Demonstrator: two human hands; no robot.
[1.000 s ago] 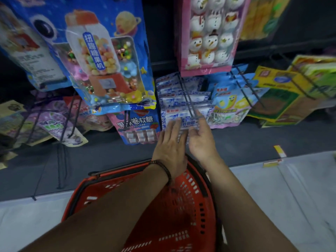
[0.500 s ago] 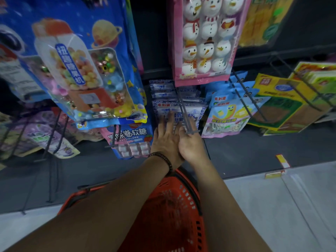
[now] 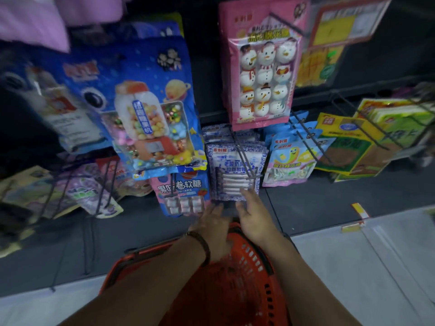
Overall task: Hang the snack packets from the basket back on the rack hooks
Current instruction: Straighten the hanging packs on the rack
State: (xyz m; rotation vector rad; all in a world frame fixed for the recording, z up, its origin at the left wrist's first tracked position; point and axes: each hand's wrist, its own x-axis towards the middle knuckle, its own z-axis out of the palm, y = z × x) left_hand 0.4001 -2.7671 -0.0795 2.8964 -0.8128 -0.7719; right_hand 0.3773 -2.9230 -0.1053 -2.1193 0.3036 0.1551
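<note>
Now: hang step | blue-white packet (image 3: pixel 235 170) on hook (image 3: pixel 247 158) | right hand (image 3: pixel 255 218) touches its bottom edge, left hand (image 3: pixel 215 228) just below, both loosely spread, empty | next: reach into basket (image 3: pixel 247 274).

A basket (image 3: pixel 247 285) sits at bottom centre of the frame, below both hands. Just above them a packet (image 3: pixel 235 170) hangs on a rack hook (image 3: pixel 244 158), with more packets left, right and above it.
</note>
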